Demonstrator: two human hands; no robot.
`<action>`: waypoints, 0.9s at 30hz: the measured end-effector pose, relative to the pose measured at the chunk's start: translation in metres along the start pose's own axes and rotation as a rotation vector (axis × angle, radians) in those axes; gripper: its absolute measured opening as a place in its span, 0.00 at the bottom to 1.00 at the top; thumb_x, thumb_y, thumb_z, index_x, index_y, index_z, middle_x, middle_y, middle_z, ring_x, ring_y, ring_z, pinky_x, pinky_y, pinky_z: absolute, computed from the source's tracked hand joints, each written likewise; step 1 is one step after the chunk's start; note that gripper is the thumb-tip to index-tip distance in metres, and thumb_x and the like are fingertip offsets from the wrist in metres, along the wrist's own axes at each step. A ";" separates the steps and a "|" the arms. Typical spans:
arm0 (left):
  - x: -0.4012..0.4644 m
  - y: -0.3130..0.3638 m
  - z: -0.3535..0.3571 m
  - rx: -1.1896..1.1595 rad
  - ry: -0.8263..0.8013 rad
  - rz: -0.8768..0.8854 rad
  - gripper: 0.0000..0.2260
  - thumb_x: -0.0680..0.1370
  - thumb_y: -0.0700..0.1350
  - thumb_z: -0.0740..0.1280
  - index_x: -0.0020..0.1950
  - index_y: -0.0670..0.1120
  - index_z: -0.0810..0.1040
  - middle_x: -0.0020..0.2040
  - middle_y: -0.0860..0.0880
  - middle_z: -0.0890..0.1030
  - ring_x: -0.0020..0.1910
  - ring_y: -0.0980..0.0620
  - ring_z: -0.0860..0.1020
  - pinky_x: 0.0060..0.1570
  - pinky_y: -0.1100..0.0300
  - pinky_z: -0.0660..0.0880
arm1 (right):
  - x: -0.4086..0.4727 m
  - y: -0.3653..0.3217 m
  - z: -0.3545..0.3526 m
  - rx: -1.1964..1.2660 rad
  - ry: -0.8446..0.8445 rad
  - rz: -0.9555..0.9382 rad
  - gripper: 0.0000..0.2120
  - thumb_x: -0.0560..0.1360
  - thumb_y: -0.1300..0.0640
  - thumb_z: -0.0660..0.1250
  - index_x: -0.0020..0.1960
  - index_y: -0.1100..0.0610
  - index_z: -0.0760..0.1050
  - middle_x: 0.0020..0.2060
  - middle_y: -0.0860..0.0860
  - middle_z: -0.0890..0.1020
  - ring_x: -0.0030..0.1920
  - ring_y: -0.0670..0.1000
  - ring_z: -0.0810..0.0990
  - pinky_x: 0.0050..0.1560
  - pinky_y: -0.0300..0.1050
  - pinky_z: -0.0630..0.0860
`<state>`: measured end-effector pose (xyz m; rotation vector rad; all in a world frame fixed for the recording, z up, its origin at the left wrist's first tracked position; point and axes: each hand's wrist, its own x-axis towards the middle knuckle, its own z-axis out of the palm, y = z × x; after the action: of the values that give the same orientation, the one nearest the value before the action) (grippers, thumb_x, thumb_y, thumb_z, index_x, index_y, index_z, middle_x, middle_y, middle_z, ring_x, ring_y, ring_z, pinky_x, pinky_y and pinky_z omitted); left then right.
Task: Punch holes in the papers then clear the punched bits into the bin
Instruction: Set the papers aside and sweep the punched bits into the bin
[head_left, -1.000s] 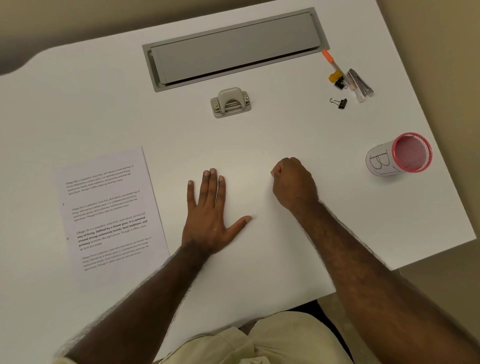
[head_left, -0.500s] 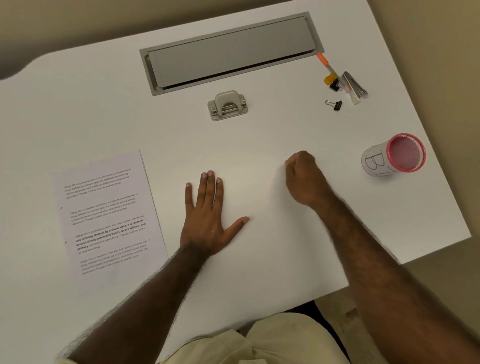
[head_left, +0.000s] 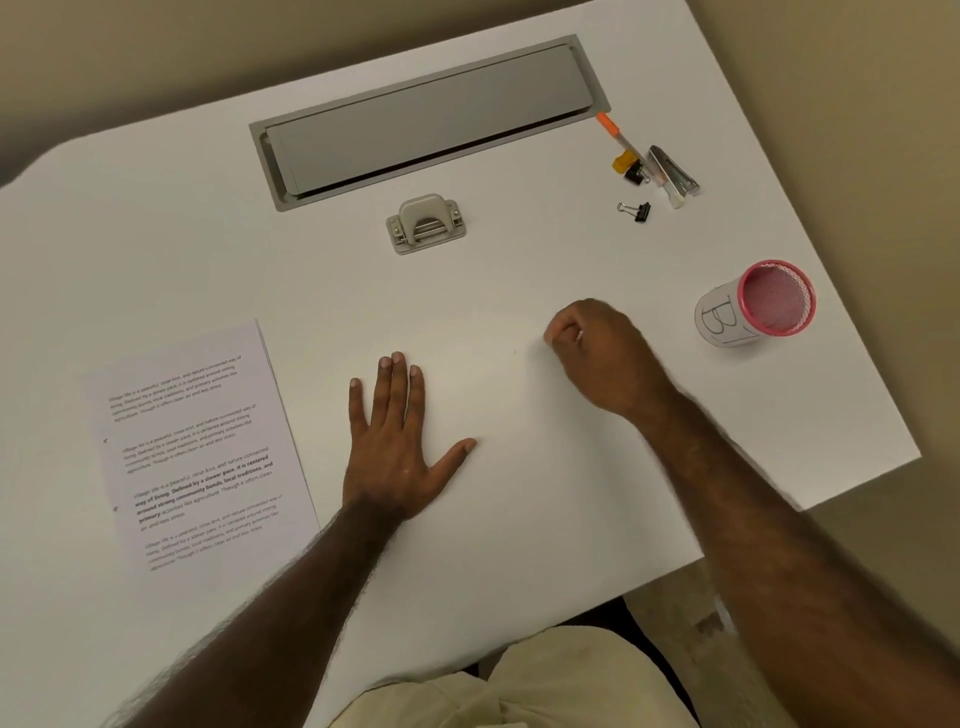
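Observation:
A printed paper sheet (head_left: 197, 447) lies flat at the left of the white desk (head_left: 156, 234), with small punched holes along its left edge. The grey hole punch (head_left: 426, 223) stands at the back centre. The bin (head_left: 753, 312), a pink mesh cup with a paper label, lies on its side at the right. My left hand (head_left: 400, 447) rests flat on the desk, fingers straight. My right hand (head_left: 602, 353) hovers between the desk's centre and the bin. Its fingers are curled into a fist, and a small white bit shows pinched between them.
A grey cable hatch (head_left: 426, 119) is set into the back of the desk. An orange pen (head_left: 613, 130), a stapler (head_left: 672, 169) and binder clips (head_left: 636, 210) lie at the back right. The desk's right edge runs just beyond the bin.
My right fist has moved to the right, closer to the bin. The left hand has stayed flat in place.

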<state>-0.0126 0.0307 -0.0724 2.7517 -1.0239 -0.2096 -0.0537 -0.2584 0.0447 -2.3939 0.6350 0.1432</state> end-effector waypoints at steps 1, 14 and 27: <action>0.000 0.000 0.000 -0.002 -0.004 -0.003 0.48 0.83 0.75 0.54 0.90 0.43 0.46 0.91 0.43 0.44 0.90 0.43 0.43 0.86 0.32 0.46 | 0.001 -0.003 0.008 -0.033 -0.025 -0.002 0.06 0.79 0.60 0.65 0.48 0.55 0.81 0.50 0.50 0.83 0.50 0.53 0.80 0.55 0.49 0.77; 0.000 0.001 -0.001 -0.009 -0.028 -0.022 0.48 0.83 0.75 0.52 0.90 0.44 0.44 0.91 0.44 0.42 0.90 0.44 0.42 0.86 0.32 0.48 | 0.013 -0.009 0.050 -0.157 -0.031 0.100 0.04 0.80 0.56 0.68 0.48 0.52 0.82 0.50 0.48 0.81 0.52 0.54 0.81 0.53 0.50 0.78; 0.000 0.001 -0.001 -0.005 -0.023 -0.023 0.48 0.83 0.75 0.52 0.90 0.45 0.43 0.91 0.45 0.42 0.90 0.45 0.42 0.86 0.33 0.46 | 0.003 -0.017 0.067 -0.552 -0.129 0.007 0.11 0.80 0.64 0.58 0.62 0.61 0.70 0.59 0.57 0.75 0.51 0.58 0.82 0.47 0.50 0.77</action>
<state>-0.0129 0.0297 -0.0711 2.7639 -0.9965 -0.2480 -0.0390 -0.2063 0.0010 -2.8758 0.5994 0.5325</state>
